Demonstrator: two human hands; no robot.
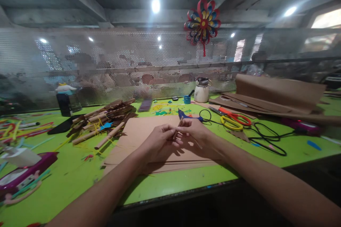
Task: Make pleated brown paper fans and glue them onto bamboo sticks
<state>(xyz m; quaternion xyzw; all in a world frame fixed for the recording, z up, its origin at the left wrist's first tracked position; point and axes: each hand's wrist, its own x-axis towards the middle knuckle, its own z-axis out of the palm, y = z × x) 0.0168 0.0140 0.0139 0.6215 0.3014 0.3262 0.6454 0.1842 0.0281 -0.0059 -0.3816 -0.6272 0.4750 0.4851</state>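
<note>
Both hands meet over a stack of brown paper sheets (141,127) at the middle of the green table. My left hand (161,137) has its fingertips closed on a thin brown paper strip (175,134). From the other side my right hand (195,130) pinches the same strip, its thumb and fingers close to the left fingertips. The strip is small and partly covered by fingers, so its full shape is hidden. Just behind the right hand lies a blue glue gun (195,117), partly blocked from view.
Left, rolled brown paper tubes (112,135) lie heaped with yellow shreds, near a purple power strip (44,161). Right are orange-handled scissors (238,116), yellow-handled scissors (231,123), a black cable (271,152) and large brown paper (279,92). A white jug (201,92) stands by the perforated screen (160,56).
</note>
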